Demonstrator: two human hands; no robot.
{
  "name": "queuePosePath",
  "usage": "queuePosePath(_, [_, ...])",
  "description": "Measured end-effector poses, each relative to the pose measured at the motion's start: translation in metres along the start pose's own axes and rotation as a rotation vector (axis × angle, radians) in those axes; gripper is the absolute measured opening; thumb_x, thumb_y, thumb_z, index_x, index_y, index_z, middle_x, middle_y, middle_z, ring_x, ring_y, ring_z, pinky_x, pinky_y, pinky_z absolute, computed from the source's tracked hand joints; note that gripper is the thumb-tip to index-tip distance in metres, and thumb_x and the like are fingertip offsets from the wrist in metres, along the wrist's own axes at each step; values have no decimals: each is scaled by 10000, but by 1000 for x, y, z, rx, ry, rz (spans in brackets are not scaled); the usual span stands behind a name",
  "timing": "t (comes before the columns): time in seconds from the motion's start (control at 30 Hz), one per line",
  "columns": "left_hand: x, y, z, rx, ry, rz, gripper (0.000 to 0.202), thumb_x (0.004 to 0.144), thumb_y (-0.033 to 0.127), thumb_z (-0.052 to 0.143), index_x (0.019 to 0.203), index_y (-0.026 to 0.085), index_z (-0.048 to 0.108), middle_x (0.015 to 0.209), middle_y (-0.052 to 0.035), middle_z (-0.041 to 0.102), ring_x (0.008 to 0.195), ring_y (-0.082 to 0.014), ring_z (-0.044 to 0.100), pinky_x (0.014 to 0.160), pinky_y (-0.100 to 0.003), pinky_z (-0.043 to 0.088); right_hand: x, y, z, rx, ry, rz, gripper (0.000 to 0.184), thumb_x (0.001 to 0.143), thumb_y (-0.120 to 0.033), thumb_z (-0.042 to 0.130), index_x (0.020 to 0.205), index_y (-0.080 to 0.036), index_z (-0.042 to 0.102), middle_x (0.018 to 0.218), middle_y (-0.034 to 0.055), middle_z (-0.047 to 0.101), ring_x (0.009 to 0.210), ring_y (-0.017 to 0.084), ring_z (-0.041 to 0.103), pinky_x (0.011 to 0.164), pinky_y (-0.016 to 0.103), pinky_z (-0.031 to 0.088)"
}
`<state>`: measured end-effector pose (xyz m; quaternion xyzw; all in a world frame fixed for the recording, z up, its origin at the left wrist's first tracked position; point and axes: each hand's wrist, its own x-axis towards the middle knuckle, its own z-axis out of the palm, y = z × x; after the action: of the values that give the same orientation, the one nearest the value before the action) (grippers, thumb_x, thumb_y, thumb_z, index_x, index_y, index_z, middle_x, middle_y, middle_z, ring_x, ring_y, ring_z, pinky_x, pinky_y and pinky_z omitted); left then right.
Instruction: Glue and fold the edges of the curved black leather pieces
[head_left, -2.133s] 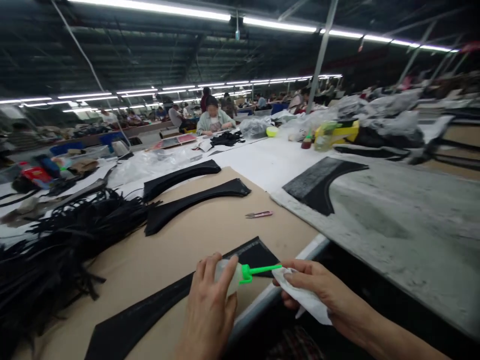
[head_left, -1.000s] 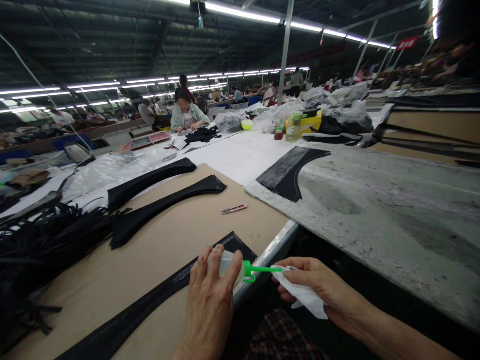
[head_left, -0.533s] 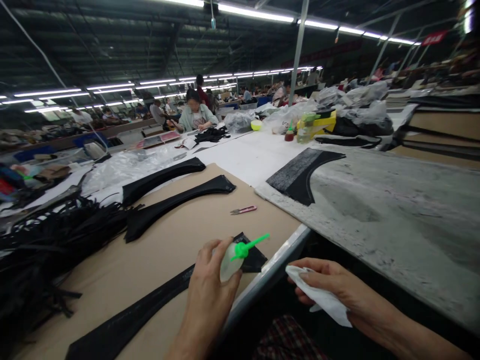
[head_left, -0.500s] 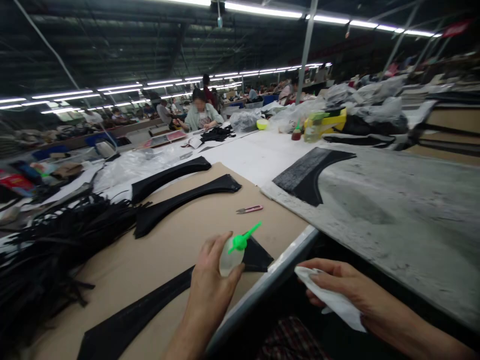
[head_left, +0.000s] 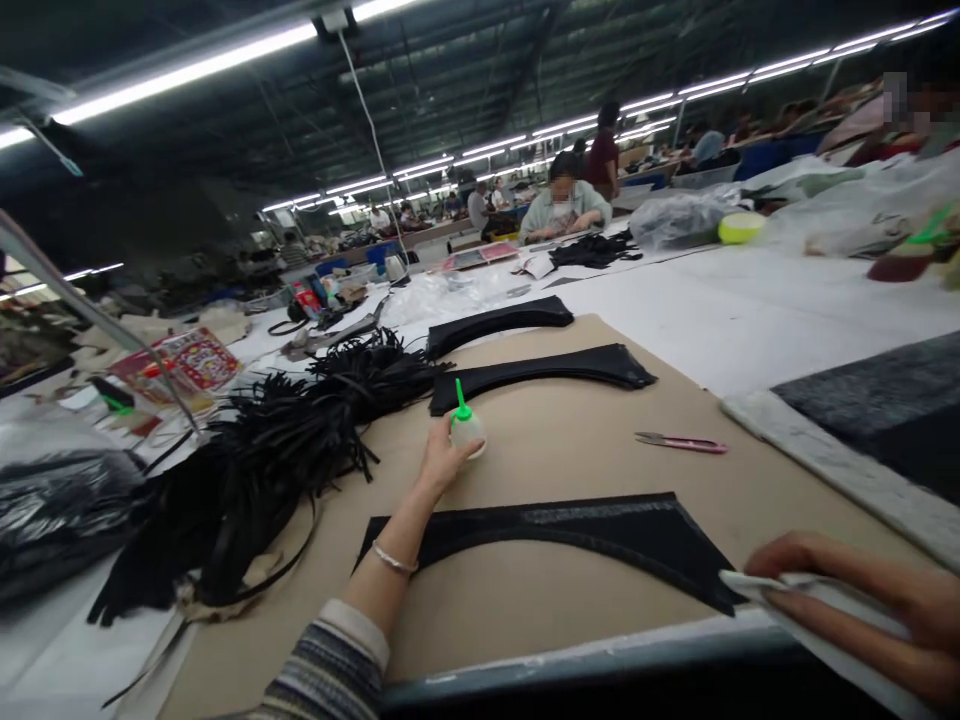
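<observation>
My left hand (head_left: 444,458) is wrapped round a small squeeze bottle (head_left: 469,432) with a green nozzle, which stands upright at the brown board. Below that arm lies a curved black piece (head_left: 555,515), partly covered by my forearm. My right hand (head_left: 862,600), at the lower right, pinches a folded white cloth (head_left: 832,625) whose tip is by the right end of that piece. Beyond the bottle are a stack of curved black pieces (head_left: 547,373) and another black stack (head_left: 499,322). Thread snips (head_left: 682,443) with a pink handle lie to the right.
A heap of black strips (head_left: 285,450) spreads over the left side of the brown board (head_left: 525,615). At the right is a grey slab (head_left: 832,465) with a black piece on it. A co-worker (head_left: 564,205) sits at the far end of the white table (head_left: 652,300).
The view has swung left. My left hand has carried the bottle away from the near black piece to the board's left side, turning it upright. My right hand still pinches the cloth.
</observation>
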<state>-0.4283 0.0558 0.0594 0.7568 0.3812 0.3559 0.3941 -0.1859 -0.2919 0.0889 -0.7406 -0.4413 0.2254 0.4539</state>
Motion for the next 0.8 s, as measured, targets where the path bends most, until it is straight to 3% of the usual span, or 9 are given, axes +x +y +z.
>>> queuePosePath(0.1, [-8, -11, -9, 39, -8, -7, 551, 684, 231, 767, 1189, 138, 567, 990, -80, 677, 850, -196, 642, 787, -318, 511, 39, -54, 46, -107, -267, -244, 181, 804, -478, 653, 870, -322, 717, 899, 82, 664, 810, 259, 619, 693, 360, 470])
queuePosePath(0.23, [-42, -6, -40, 159, 85, 1, 449, 760, 172, 666, 1198, 154, 571, 1100, -101, 622, 977, -201, 594, 863, -344, 482, 71, -106, 120, -128, -481, -461, 197, 933, -355, 518, 936, -258, 690, 933, 43, 642, 828, 191, 605, 743, 278, 443])
queuePosePath(0.33, [-86, 2, -65, 253, 87, 21, 251, 815, 110, 537, 1029, 178, 649, 992, -61, 626, 927, -181, 589, 841, -333, 479, 86, -124, 173, -200, -557, -568, 163, 940, -229, 513, 954, -193, 672, 956, 51, 621, 861, 179, 600, 779, 260, 419])
queuePosePath(0.5, [-143, 0, -77, 356, 34, 46, 279, 825, 65, 499, 994, 213, 664, 982, -39, 644, 968, -193, 582, 887, -368, 483, 100, -129, 239, -419, -600, -717, 137, 926, -152, 512, 970, -173, 640, 941, 48, 611, 829, 169, 586, 708, 249, 387])
queuePosePath(0.6, [-152, -8, -76, 399, 32, 68, 290, 844, 71, 493, 1030, 223, 655, 1007, -38, 637, 981, -191, 572, 888, -367, 493, 104, -128, 261, -500, -622, -773, 153, 905, -109, 498, 909, -160, 642, 904, 56, 612, 790, 173, 571, 691, 265, 367])
queuePosePath(0.67, [-152, -13, -75, 425, 35, 86, 275, 865, 87, 483, 1032, 222, 655, 998, -39, 632, 973, -191, 569, 882, -367, 500, 105, -126, 265, -525, -647, -787, 182, 900, -82, 482, 877, -155, 647, 879, 57, 610, 765, 167, 563, 692, 270, 360])
queuePosePath(0.8, [-151, -18, -75, 459, 35, 126, 255, 894, 117, 464, 1031, 218, 654, 1011, -47, 632, 971, -195, 567, 881, -383, 510, 107, -117, 245, -568, -682, -783, 163, 904, -85, 506, 853, -154, 644, 867, 53, 604, 786, 168, 561, 708, 268, 363])
